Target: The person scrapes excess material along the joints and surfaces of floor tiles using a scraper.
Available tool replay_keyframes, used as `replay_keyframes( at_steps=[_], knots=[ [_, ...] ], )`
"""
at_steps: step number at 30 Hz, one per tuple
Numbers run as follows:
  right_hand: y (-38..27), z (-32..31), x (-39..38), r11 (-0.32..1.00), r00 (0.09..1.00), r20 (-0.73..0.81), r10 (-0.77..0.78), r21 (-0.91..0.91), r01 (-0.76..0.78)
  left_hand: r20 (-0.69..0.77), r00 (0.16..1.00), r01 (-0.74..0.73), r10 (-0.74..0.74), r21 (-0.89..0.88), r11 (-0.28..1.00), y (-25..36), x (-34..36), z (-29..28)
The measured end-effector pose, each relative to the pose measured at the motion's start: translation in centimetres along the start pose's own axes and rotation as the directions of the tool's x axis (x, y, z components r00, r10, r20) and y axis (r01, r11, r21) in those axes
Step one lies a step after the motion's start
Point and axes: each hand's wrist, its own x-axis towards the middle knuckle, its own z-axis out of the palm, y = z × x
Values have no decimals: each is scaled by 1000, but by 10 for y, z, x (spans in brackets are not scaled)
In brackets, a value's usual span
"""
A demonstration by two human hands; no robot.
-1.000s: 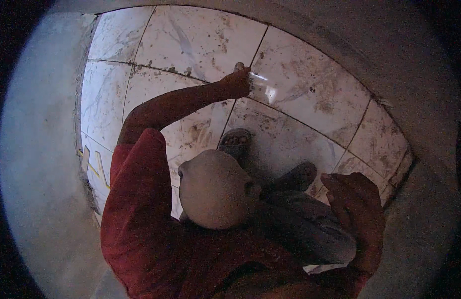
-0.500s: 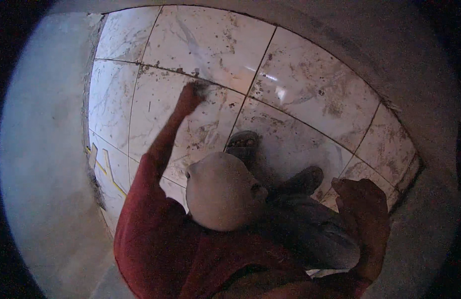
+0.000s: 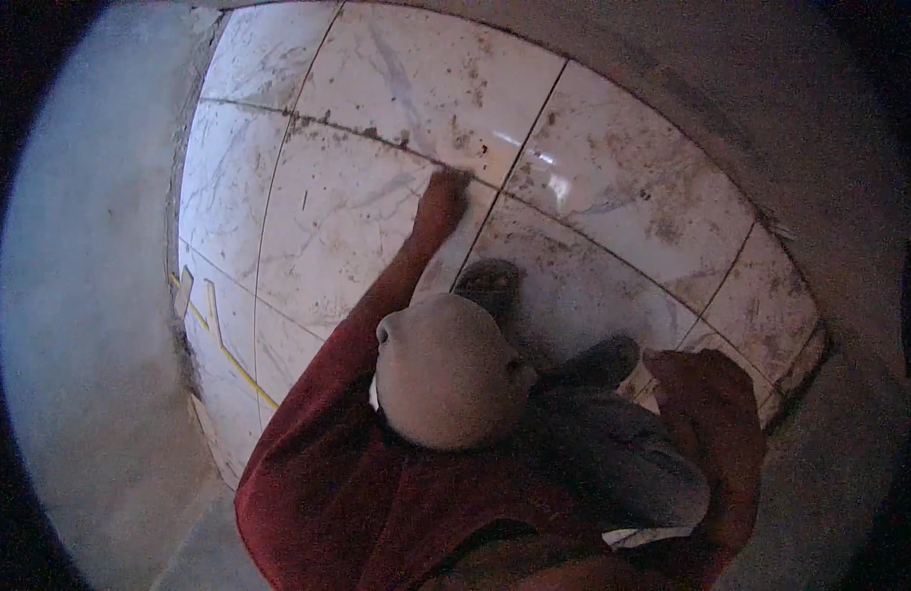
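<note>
My left hand (image 3: 442, 205) is stretched out low over the dirty marble-patterned tiles (image 3: 352, 212), by a dark joint. Its fingers are closed. A small dark bit shows at the fingertips, too dim to make out. My right hand (image 3: 709, 382) is bent at the wrist beside my right knee (image 3: 672, 492). Shadow hides how its fingers lie, and nothing shows in it. Dark footwear shows on my left foot (image 3: 490, 279); my right foot (image 3: 613, 360) is to its right.
Crumbs of dirt lie along the long tile joint and over the tiles. Thin yellow-edged strips (image 3: 219, 340) lie at the left edge. A bluish-grey surface (image 3: 91, 295) borders the tiles on the left. A pale rounded shape (image 3: 450, 379) covers the lower middle.
My left hand has moved to the right along the tile joint, toward where the joints cross. My right hand has stayed nearly in place. The view has shifted slightly.
</note>
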Motion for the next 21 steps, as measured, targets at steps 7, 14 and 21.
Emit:
replay_keyframes(
  at_steps=[7,14,21],
  knots=[
    [4,-1,-9,996,997,5,-79,32,78,23,999,-28,28,29,999,-18,-3,-9],
    [17,-5,0,993,982,189,-24,114,2,123,989,-75,83,-70,995,-26,-32,-25],
    [19,0,-3,994,996,-44,-74,76,77,46,990,-131,134,-66,989,-35,-26,-12]
  ],
)
